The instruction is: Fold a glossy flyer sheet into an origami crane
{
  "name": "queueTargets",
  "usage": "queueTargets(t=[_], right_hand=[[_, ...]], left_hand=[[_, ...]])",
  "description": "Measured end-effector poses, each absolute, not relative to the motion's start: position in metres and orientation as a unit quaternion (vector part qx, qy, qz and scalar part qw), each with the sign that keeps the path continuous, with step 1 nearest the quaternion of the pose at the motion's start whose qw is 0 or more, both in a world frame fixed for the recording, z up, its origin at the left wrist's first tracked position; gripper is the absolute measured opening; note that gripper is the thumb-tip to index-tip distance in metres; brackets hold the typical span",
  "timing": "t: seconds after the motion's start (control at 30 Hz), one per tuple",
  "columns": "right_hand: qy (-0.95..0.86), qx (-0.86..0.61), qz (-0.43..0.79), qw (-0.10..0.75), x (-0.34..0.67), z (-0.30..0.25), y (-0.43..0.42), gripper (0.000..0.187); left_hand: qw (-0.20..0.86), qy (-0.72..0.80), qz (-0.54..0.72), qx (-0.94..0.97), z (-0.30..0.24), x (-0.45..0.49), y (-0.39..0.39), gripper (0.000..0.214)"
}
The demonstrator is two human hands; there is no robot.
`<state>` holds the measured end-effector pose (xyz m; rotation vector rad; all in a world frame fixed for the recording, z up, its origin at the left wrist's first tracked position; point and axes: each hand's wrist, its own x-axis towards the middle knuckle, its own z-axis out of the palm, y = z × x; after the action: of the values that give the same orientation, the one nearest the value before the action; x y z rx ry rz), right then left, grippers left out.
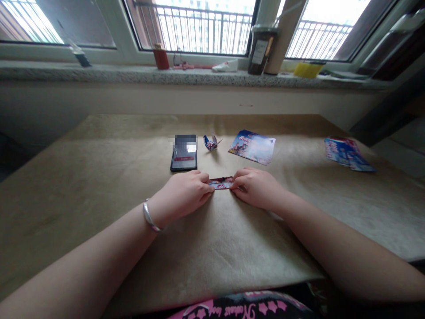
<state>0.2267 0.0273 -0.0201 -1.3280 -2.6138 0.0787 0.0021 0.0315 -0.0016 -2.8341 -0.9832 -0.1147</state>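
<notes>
A narrow folded strip of printed paper (221,183) lies on the table between my two hands. My left hand (187,190) pinches its left end between thumb and fingers, with a silver bangle on the wrist. At the right end, my right hand (254,187) is closed on the paper in the same way, fingertips bent down to the table. Just beyond my hands stands a small folded paper crane (211,142), blue and red. To its right lie square printed paper sheets (254,147).
A smartphone (184,155) lies beyond my left hand. More printed papers (348,154) are fanned at the far right of the covered table (99,199). Along the stone windowsill (116,76) stand a red container (161,57), a dark lidded jar (261,49) and a yellow item (308,69).
</notes>
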Motion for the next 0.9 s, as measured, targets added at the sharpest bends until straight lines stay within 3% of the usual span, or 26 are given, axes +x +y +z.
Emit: queueTargets(t=[0.4,0.53,0.9], right_hand=[[-0.915,-0.39,-0.024,0.098,0.225,-0.019,0.028,0.023],[-0.927,-0.358,-0.027,0.109,0.224,-0.023,0.031,0.025],[-0.912,-0.397,-0.057,0.079,0.218,-0.018,0.027,0.019]], left_hand=[[0.106,-0.298,-0.015,-0.948,-0.005,0.004,0.03,0.014],[0.111,-0.292,-0.032,-0.949,-0.01,0.007,0.031,0.024],[0.106,-0.275,-0.04,-0.955,-0.013,0.007,0.034,0.02]])
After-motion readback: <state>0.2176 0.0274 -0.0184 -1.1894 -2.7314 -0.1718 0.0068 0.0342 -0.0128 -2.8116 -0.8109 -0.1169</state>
